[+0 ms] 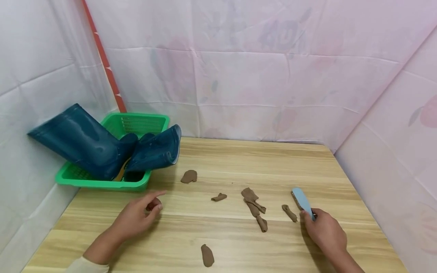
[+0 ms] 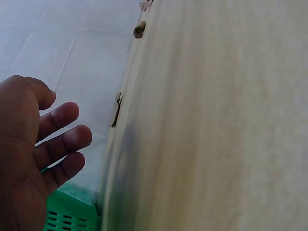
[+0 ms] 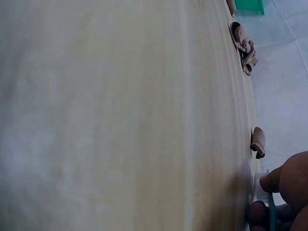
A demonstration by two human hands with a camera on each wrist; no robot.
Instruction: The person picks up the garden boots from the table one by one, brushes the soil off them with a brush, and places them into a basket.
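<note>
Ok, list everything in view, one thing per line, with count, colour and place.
Table: one, light wood, fills the foreground.
Basket: one, green, table's far left corner.
Boots: two, dark blue, lying in the basket.
Clay-like scraps: six, brown, scattered mid-table.
Brush: one, light blue, right of the scraps.
Backdrop cloth: pale pink, behind and beside the table.
Left hand: open, forefinger extended, above the table.
Right hand: holds the brush.
</note>
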